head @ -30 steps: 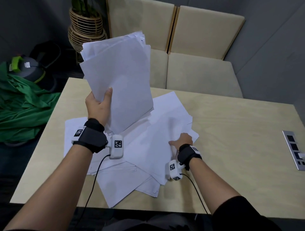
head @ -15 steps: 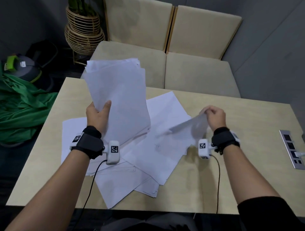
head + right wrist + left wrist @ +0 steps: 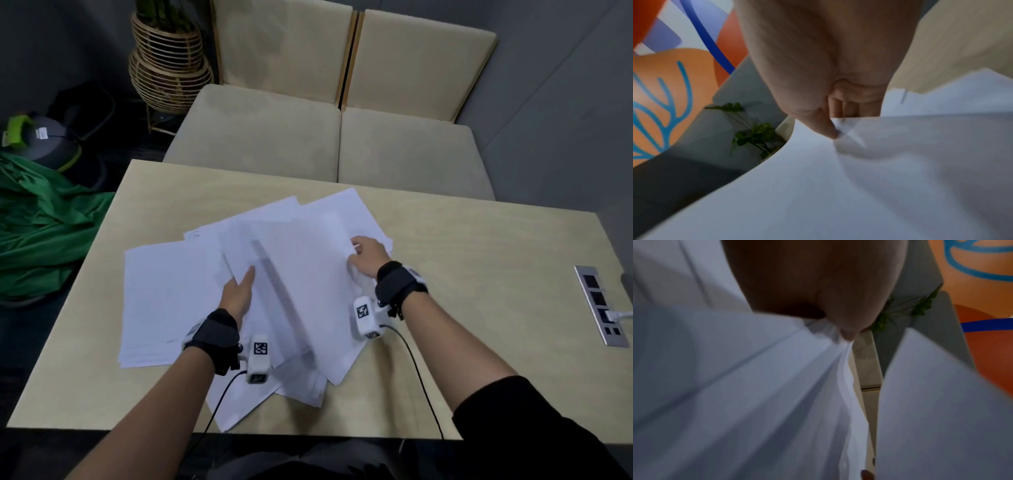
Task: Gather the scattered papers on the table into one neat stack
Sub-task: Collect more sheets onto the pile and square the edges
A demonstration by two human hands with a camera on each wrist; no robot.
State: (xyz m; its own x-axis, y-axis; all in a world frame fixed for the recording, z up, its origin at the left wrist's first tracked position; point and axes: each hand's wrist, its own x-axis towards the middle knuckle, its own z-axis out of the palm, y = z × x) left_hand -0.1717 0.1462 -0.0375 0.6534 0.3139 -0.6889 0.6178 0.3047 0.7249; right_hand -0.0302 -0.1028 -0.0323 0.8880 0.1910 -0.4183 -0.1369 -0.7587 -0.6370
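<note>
White sheets lie spread and overlapping over the middle of the light wooden table (image 3: 479, 246). My left hand (image 3: 239, 291) grips a bundle of papers (image 3: 239, 240) at its near edge, thumb on top, low over the spread. In the left wrist view the thumb (image 3: 846, 316) presses the bunched sheets (image 3: 756, 386). My right hand (image 3: 366, 255) pinches the right edge of a single sheet (image 3: 308, 274) that slants over the bundle. The right wrist view has the thumb (image 3: 824, 126) pressed on that sheet (image 3: 838, 186). More scattered papers (image 3: 157, 301) stay flat on the left and near side.
A power socket strip (image 3: 597, 305) is set into the table at the right edge. Two beige seat cushions (image 3: 329, 144) stand behind the table. A woven plant stand (image 3: 168, 65), a green cloth (image 3: 44, 219) and a grey bag (image 3: 48, 137) are on the floor at left.
My left hand has lowered the held bundle from upright to nearly flat over the spread. My right hand has carried its lifted sheet leftward over the bundle.
</note>
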